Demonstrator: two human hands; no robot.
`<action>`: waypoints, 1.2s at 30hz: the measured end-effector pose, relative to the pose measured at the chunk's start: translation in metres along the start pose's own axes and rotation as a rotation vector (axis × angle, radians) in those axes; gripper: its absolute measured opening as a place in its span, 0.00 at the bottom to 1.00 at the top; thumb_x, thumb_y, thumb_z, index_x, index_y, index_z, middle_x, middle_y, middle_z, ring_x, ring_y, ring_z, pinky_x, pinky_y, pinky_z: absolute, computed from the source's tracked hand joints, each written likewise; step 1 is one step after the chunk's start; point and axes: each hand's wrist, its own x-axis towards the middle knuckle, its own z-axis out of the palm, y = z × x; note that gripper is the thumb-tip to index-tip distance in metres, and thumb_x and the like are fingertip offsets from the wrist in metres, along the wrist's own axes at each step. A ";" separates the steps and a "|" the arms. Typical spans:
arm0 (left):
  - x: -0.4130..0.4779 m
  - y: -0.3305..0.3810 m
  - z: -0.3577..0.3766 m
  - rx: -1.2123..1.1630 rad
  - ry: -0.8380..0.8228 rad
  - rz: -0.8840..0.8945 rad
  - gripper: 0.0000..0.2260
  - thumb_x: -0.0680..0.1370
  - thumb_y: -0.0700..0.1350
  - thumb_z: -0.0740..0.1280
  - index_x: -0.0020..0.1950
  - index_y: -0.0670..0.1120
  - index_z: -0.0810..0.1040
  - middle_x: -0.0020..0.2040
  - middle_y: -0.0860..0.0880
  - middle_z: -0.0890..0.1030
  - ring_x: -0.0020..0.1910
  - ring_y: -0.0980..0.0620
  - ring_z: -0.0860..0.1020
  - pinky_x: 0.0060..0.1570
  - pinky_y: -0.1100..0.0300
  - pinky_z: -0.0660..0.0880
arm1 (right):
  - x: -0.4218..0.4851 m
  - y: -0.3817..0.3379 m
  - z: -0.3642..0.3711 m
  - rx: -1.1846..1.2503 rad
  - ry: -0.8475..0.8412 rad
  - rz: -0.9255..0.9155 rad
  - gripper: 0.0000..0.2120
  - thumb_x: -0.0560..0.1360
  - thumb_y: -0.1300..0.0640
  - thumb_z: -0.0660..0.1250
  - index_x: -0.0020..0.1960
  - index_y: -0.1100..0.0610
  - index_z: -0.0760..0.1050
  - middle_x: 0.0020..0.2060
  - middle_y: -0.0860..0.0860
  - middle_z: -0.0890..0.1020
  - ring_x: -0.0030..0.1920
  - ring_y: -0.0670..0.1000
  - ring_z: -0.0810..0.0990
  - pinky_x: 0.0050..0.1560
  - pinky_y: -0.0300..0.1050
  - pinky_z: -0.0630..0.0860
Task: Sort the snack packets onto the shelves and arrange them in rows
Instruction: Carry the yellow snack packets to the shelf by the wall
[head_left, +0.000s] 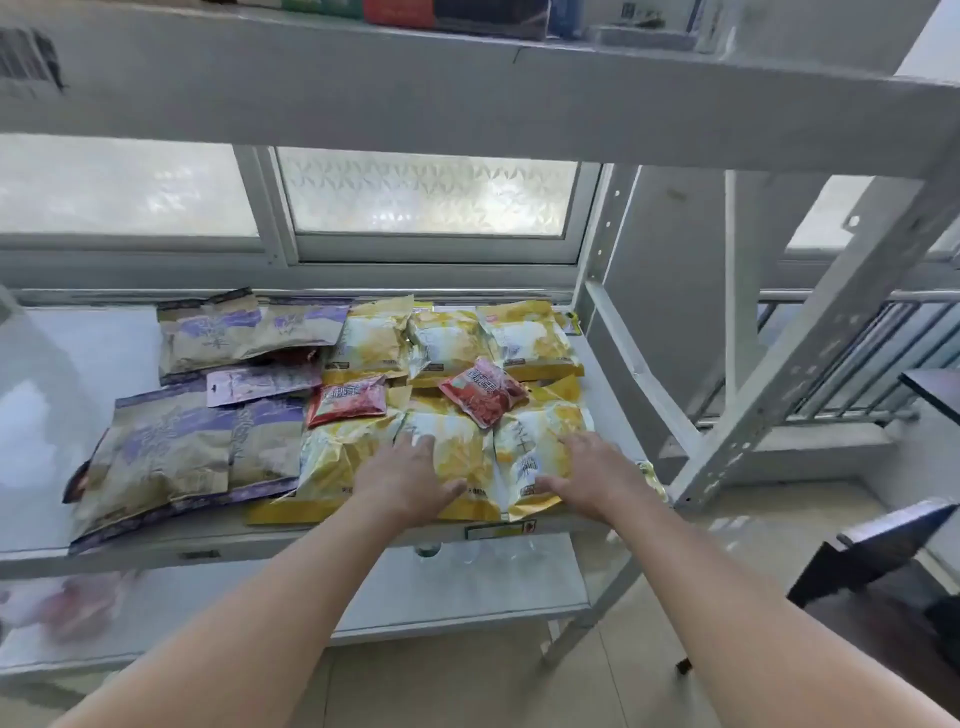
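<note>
Left hand (410, 480) and right hand (592, 475), both mine, lie flat, fingers straight, on crinkly yellow foil snack packets (524, 447) (light, slippery, I judge); sealed edges should pinch best.

On the shelf (78, 364), the left hand (410, 475) and right hand (597, 467) rest on front-row packets (337, 457), small packets (483, 397) just behind.

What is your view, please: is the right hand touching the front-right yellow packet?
Touching. The head view shows the right hand resting flat on the front-right yellow packet.
</note>
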 end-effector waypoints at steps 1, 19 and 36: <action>0.009 0.002 0.003 0.027 0.005 -0.017 0.39 0.74 0.71 0.56 0.78 0.49 0.55 0.78 0.45 0.57 0.75 0.42 0.57 0.68 0.45 0.65 | 0.010 0.002 0.001 -0.015 0.013 -0.005 0.38 0.73 0.33 0.62 0.76 0.49 0.56 0.75 0.52 0.61 0.72 0.58 0.62 0.68 0.57 0.66; 0.062 0.023 0.047 0.053 0.075 -0.188 0.51 0.62 0.80 0.58 0.78 0.56 0.49 0.76 0.43 0.52 0.73 0.38 0.54 0.64 0.40 0.67 | 0.080 0.009 0.040 -0.236 0.056 -0.118 0.49 0.62 0.19 0.52 0.76 0.41 0.48 0.78 0.57 0.48 0.75 0.65 0.51 0.69 0.69 0.53; 0.044 0.047 0.003 -0.090 -0.084 -0.246 0.38 0.64 0.62 0.74 0.71 0.52 0.66 0.68 0.48 0.71 0.65 0.45 0.73 0.54 0.52 0.75 | 0.080 -0.009 -0.013 -0.201 -0.118 -0.128 0.28 0.69 0.44 0.68 0.68 0.42 0.69 0.62 0.50 0.76 0.60 0.57 0.76 0.49 0.48 0.73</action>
